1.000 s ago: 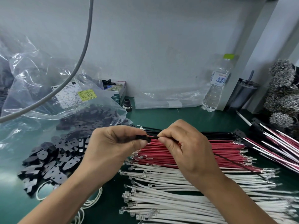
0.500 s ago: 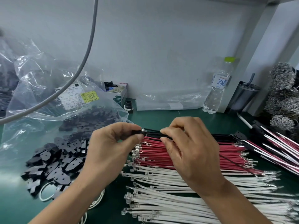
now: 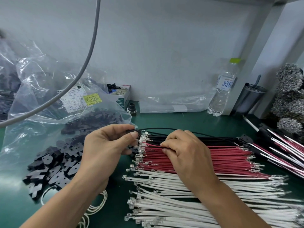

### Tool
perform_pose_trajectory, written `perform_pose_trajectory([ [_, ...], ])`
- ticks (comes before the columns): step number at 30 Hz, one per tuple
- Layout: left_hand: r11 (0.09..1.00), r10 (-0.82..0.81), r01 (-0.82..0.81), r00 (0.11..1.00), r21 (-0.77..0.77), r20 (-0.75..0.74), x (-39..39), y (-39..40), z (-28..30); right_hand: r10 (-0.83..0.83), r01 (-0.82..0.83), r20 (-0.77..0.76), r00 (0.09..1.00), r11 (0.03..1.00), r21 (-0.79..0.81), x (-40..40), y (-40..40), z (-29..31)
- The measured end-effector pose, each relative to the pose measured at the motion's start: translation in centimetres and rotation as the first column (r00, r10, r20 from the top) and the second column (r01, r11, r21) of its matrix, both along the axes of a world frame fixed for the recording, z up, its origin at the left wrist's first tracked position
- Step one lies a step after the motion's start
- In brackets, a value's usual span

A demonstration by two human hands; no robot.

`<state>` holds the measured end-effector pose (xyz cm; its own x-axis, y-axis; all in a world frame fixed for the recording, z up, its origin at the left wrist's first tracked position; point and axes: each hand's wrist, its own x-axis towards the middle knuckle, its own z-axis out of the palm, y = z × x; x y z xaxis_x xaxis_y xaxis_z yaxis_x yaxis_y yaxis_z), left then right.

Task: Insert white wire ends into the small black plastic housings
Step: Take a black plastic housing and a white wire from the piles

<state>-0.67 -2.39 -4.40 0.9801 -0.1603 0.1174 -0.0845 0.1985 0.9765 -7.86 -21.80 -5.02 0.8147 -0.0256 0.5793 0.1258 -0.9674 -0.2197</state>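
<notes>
Head view: left hand (image 3: 105, 145) pinches black housing (image 3: 133, 131); right hand (image 3: 184, 150) pinches red wire (image 3: 230, 155).

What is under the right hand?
The right hand rests on the red wires, fingertips at the border with the black wires. White wires pass under the wrist. What the fingers pick is covered.
</notes>
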Motion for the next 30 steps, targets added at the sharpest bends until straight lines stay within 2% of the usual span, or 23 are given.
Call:
perform_pose_trajectory([
  [6,0.999,-0.008,0.006,1.0,-0.047,-0.026,0.2,0.1,0.1,0.037,-0.038,0.081,0.996,0.999,0.018,-0.4,-0.7,0.2],
  [12,0.986,-0.097,0.084,0.992,-0.141,-0.086,0.1,0.2,0.4,0.127,-0.143,0.158,0.979,0.985,0.094,-1.5,-1.6,0.7],
  [14,0.984,-0.115,0.102,0.99,-0.149,-0.078,0.0,0.2,0.5,0.082,-0.096,0.186,0.979,0.993,0.065,-1.5,-1.6,0.8],
  [17,0.98,-0.116,0.104,0.992,-0.172,-0.058,-0.2,0.3,0.6,-0.06,0.073,0.196,0.979,0.996,-0.057,-0.7,-0.9,0.7],
  [20,0.976,-0.111,0.098,0.992,-0.196,-0.055,-0.2,0.3,0.8,-0.098,0.103,0.143,0.985,0.994,-0.028,-0.2,-0.4,1.0],
  [25,0.971,-0.115,0.091,0.988,-0.222,-0.099,-0.2,0.2,0.9,0.079,-0.077,-0.145,0.986,0.997,0.021,-0.9,-0.9,0.1],
  [30,0.972,-0.125,0.099,0.986,-0.212,-0.112,-0.3,0.2,0.8,0.105,-0.098,-0.188,0.977,0.994,0.045,-0.9,-1.2,0.4],
])
